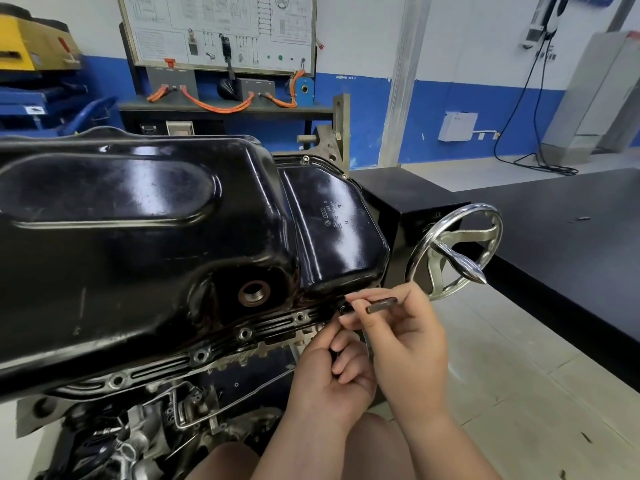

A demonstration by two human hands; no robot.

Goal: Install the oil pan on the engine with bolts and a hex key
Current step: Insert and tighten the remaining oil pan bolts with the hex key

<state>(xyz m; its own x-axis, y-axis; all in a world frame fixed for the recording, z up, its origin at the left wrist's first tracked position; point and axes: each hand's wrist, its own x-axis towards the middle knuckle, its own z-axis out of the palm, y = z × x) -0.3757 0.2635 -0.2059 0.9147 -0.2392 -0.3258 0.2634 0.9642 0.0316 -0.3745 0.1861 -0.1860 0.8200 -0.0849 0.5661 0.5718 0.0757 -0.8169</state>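
The glossy black oil pan sits on top of the upturned engine, filling the left and middle of the head view. Along its near flange run several bolt holes, some with bolts in them. My right hand pinches a dark hex key at the flange's right corner, its short end aimed at a bolt there. Just below, my left hand curls round a small dark object; what it is I cannot tell.
A chrome handwheel of the engine stand juts out right of the pan, close to my right hand. A long black bench runs along the right. Behind stand a wiring training board with orange cables and a blue-and-white wall.
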